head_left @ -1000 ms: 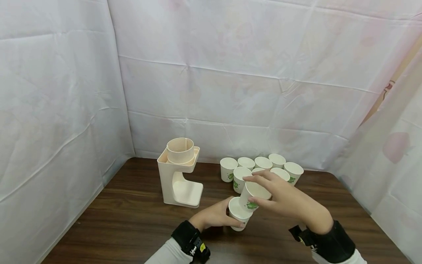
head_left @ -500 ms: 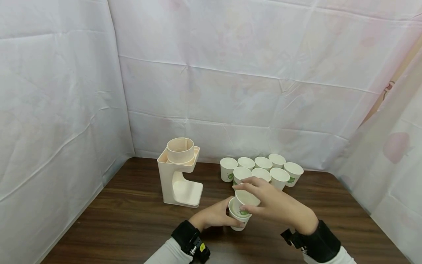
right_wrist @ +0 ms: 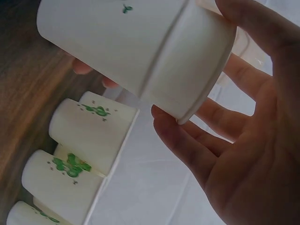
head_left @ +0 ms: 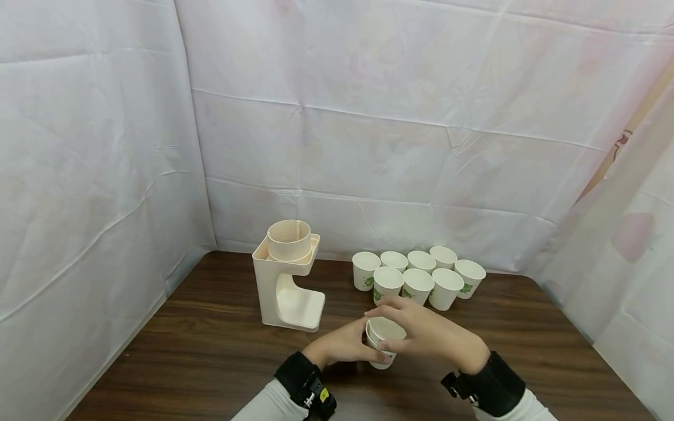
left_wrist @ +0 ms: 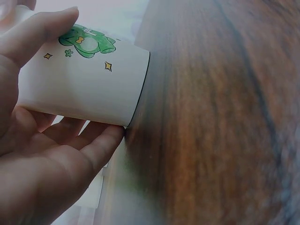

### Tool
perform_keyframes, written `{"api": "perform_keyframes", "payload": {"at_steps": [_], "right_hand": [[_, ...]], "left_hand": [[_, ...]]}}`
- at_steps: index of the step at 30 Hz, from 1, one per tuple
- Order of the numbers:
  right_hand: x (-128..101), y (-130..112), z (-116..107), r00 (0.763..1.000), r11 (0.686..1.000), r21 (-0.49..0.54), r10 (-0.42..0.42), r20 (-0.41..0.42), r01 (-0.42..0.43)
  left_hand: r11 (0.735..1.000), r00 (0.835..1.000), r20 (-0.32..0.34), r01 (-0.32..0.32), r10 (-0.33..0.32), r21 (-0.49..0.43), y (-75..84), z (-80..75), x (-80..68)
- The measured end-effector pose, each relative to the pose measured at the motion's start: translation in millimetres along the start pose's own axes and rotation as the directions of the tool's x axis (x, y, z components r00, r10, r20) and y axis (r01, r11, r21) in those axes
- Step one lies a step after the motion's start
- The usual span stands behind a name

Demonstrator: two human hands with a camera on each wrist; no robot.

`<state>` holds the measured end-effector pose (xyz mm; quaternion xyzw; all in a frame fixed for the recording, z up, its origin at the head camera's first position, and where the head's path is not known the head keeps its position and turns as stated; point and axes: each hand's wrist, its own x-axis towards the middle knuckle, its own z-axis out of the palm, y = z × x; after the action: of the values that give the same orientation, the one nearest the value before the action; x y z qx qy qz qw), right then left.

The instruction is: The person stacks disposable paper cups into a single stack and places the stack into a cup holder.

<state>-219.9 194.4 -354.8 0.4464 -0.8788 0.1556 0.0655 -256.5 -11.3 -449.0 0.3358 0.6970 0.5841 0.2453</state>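
Observation:
My left hand (head_left: 344,344) grips a white paper cup low on the table, thumb on one side and fingers round the other. A green cartoon animal and small yellow stars decorate this outer cup (left_wrist: 86,86). Nested inside it is a second paper cup (head_left: 387,328), whose upper part stands out above the outer rim. My right hand (head_left: 429,333) holds that inner cup (right_wrist: 194,61) near its rim, between thumb and fingers. In the right wrist view, fingertips of the left hand show behind the outer cup.
Several more paper cups (head_left: 388,280) stand upright in close rows behind the hands. A cream plastic stand (head_left: 267,292) with a round tube (head_left: 288,241) on top and a flat foot is on the left. White curtains (head_left: 326,152) enclose the dark wooden table (head_left: 210,351).
My right hand has come left and down with its cup, which has gone from above the left hand's cup to inside it. The left hand has stayed in place.

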Motion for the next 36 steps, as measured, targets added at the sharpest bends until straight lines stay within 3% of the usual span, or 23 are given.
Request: {"api": "perform_keyframes", "payload": {"at_steps": [8, 16, 28, 36], "right_hand": [[-0.5, 2.5, 6.0, 0.999, 1.000, 0.022, 0.007, 0.038, -0.008], [0.1, 4.7, 11.4, 0.994, 0.996, 0.060, 0.068, 0.082, -0.073], [-2.4, 5.9, 12.2, 0.988, 0.989, 0.079, 0.113, 0.108, -0.122], [-7.3, 9.4, 7.1, 0.983, 0.985, 0.048, 0.160, 0.094, -0.165]], "left_hand": [[0.999, 0.998, 0.056, -0.032, 0.034, -0.031, -0.9, -1.5, 1.4], [0.999, 1.000, 0.027, -0.009, 0.010, -0.034, -0.4, -1.9, 0.1], [0.999, 0.999, 0.037, -0.035, 0.036, -0.037, 4.2, 0.0, -2.0], [0.999, 0.999, -0.007, -0.035, 0.034, -0.012, 0.9, 0.5, -0.5]]}}
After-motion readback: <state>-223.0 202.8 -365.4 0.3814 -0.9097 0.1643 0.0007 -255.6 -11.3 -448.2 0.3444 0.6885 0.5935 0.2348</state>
